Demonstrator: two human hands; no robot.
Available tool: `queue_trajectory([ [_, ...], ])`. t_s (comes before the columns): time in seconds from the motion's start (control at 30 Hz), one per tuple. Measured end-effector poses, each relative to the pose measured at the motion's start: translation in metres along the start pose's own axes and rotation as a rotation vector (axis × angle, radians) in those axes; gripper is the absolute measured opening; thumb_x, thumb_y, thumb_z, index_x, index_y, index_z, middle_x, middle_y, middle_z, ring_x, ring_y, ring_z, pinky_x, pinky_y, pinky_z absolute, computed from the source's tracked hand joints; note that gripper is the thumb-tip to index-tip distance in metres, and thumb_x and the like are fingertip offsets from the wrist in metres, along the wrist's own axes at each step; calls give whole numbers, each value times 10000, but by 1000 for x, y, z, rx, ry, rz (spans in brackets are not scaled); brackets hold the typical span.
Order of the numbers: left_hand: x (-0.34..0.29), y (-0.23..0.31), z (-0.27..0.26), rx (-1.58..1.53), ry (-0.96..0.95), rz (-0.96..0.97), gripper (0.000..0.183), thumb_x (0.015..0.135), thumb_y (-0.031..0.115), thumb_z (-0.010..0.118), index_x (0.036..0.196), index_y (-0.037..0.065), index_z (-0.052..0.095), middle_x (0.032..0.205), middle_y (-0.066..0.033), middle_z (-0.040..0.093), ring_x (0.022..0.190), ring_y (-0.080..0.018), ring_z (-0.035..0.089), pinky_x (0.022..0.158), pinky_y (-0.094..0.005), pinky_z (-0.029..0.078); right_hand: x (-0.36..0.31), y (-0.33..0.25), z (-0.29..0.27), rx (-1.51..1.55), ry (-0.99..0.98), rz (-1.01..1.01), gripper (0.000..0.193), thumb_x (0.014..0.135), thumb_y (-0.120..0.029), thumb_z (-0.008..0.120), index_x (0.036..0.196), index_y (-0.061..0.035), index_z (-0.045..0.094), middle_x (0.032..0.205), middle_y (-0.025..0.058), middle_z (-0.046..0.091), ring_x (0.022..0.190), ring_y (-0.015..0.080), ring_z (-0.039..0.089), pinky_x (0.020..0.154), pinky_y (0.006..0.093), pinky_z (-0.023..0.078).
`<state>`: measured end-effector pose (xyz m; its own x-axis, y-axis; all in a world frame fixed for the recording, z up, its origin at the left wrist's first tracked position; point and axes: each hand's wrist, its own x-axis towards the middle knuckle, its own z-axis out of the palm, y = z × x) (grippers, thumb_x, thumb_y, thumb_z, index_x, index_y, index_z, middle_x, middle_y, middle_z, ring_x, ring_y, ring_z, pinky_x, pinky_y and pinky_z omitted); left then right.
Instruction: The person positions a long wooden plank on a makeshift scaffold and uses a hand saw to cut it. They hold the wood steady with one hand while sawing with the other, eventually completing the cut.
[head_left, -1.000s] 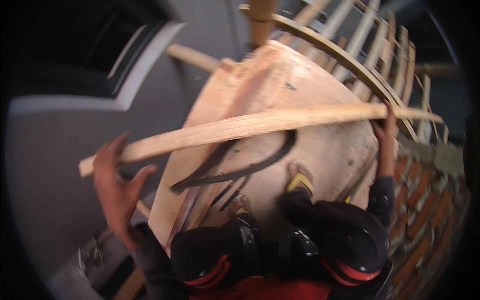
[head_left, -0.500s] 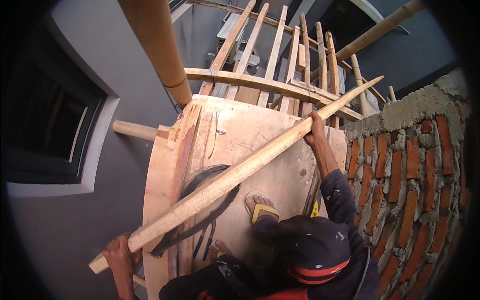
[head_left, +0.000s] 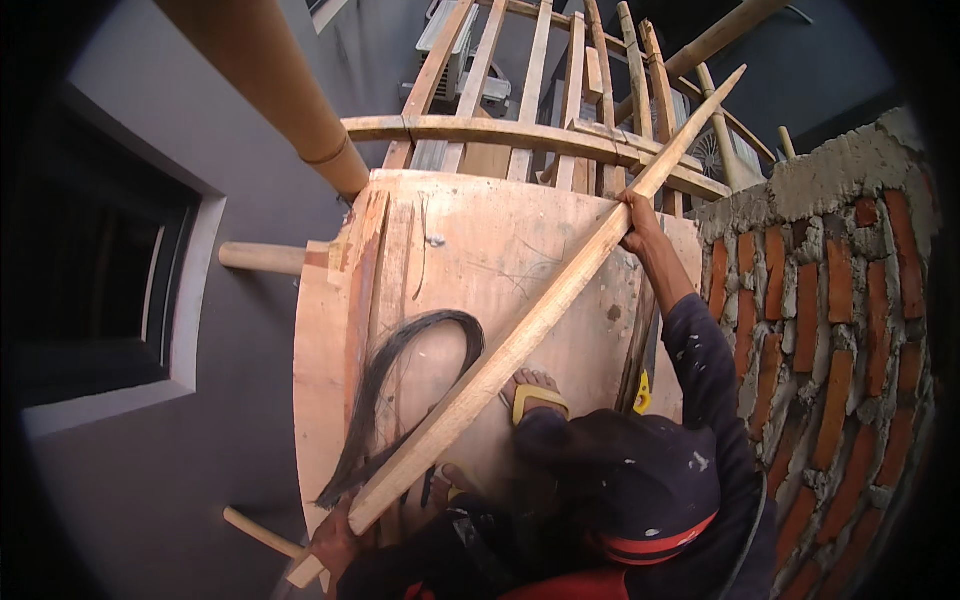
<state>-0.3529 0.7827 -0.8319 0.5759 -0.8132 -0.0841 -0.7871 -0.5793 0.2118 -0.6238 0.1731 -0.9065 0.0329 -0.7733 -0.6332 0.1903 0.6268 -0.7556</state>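
Observation:
A long wooden beam [head_left: 510,350] slants across the view, rising from lower left to upper right with a tapered far end. My left hand [head_left: 335,540] is closed around its near end, beside the platform's lower left edge. Farther up, my right hand [head_left: 640,222] grips the beam with the arm stretched out. Beneath it, a looped bundle of thin dark wire [head_left: 372,378] lies on the plywood platform [head_left: 480,235]. The beam hides part of the bundle and of a dark-handled tool near my foot.
Wooden slats lashed to a crossbar [head_left: 480,130] stand beyond the platform. A rough brick wall [head_left: 835,330] borders the right. On the left are a bamboo pole [head_left: 270,90], a grey wall and a window [head_left: 100,250]. A yellow-ended tool [head_left: 642,393] lies near my right arm.
The beam has swung steeper, its near end moving right and down with my left hand. My right hand has shifted slightly up and right, still gripping it. More of the wire bundle shows.

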Motion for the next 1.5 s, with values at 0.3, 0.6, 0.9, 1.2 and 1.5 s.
queue_trajectory([
  [0.3,-2,10,15,32,-120,57,679,699,303,795,1294,92,546,934,-128,693,788,-326,678,700,-424,532,-1,13,-22,-437,102,-107,565,888,-351,564,1263,60,462,1121,183,609,956,319,641,859,487,521],
  [0.6,5,-12,39,-18,-103,86,614,646,224,798,1210,124,577,1029,-93,675,933,-294,651,783,-404,515,12,25,-29,-558,168,-216,577,886,-496,606,1216,-24,573,1085,120,624,979,273,615,853,403,495],
  [0.9,29,-21,44,-68,-152,8,505,763,369,738,1184,146,570,1033,-66,683,938,-268,678,750,-448,526,-27,52,-46,-619,45,-199,806,847,-543,643,1429,-53,378,1476,280,270,1226,349,484,966,422,463],
  [1.2,22,-17,48,-48,-10,76,453,754,336,740,1126,119,600,1017,-57,683,888,-238,686,702,-382,547,-107,50,18,-1244,-25,-1291,648,895,-363,677,1364,16,439,1270,240,508,1191,324,492,983,451,438],
  [1.5,24,-11,48,-76,15,83,494,690,324,787,1111,120,629,974,-52,694,836,-242,687,708,-364,548,-136,125,159,-1722,-1008,-1017,857,725,-240,816,1425,-85,347,1374,213,409,1192,403,520,1003,454,449],
])
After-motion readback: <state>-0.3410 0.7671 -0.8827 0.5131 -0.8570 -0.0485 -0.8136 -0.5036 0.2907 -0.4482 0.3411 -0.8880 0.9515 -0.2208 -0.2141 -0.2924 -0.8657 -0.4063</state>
